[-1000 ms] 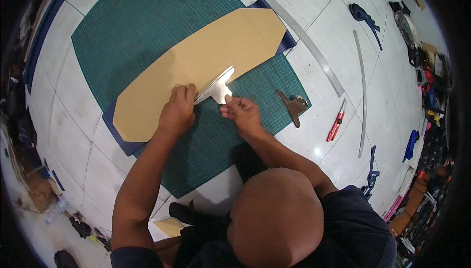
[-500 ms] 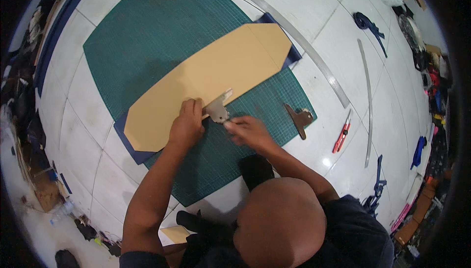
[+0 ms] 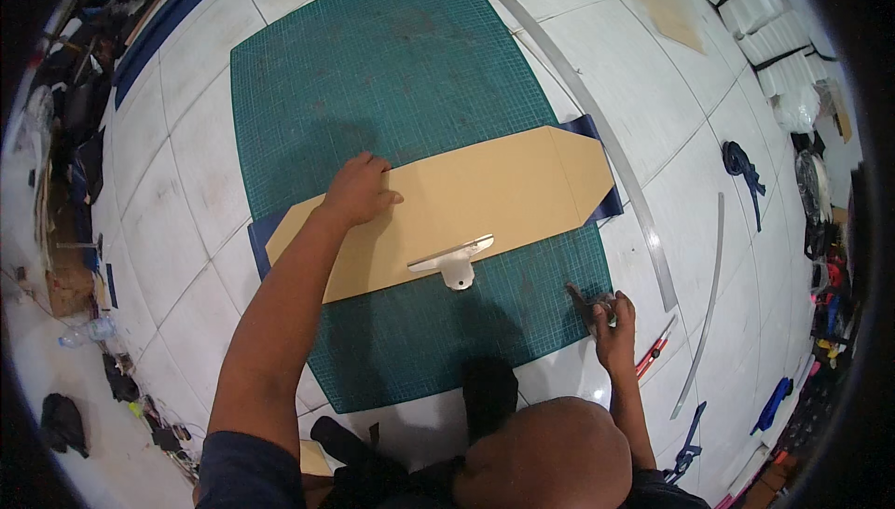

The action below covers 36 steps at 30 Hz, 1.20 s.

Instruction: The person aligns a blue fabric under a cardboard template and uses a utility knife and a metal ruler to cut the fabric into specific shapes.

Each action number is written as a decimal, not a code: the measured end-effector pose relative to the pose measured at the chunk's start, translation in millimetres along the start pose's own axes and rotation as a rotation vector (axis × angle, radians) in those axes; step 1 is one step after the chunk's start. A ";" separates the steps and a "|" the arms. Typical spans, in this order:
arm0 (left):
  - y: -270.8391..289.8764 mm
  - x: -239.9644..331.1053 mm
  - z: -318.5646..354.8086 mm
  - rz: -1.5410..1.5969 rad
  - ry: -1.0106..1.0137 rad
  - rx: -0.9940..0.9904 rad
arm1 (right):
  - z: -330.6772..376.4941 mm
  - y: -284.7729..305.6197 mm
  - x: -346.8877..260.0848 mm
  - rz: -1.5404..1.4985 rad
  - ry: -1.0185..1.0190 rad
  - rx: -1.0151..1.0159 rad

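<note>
Left hand (image 3: 359, 192) on tan board (image 3: 494, 183), right hand (image 3: 615, 330) grasping dark clip (image 3: 580, 302)

The left hand rests on the board's upper edge, left of the frame's centre, thumb spread; whether it pinches the edge I cannot tell. The right hand's fingers close around the dark clip at the lower right corner of the green mat (image 3: 354, 71). A silver clip (image 3: 458, 267) bites the board's lower edge, mid-frame. Blue material (image 3: 612, 203) shows beneath both board ends. Right of the mat lies a red cutter (image 3: 653, 357).

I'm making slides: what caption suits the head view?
Left hand on tan board, silver clip on its edge; right hand on dark clip at edge of green mat.
</note>
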<state>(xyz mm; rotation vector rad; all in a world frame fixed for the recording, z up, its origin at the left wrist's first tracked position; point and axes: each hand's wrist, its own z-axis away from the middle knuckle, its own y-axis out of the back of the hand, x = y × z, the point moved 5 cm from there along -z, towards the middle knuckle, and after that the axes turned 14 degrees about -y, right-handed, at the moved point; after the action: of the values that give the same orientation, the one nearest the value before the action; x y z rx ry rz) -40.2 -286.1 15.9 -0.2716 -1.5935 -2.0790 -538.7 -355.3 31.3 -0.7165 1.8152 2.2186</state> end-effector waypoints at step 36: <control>-10.3 -15.0 -9.0 0.211 0.044 -0.033 | -226.0 -226.0 -392.7 0.105 0.277 -0.353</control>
<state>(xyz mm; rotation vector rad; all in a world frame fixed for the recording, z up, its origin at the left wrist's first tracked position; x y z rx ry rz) -31.3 -288.6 -2.1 -0.3851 -1.4403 -1.9376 -44.6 -458.0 -9.2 -1.0629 1.6172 2.6604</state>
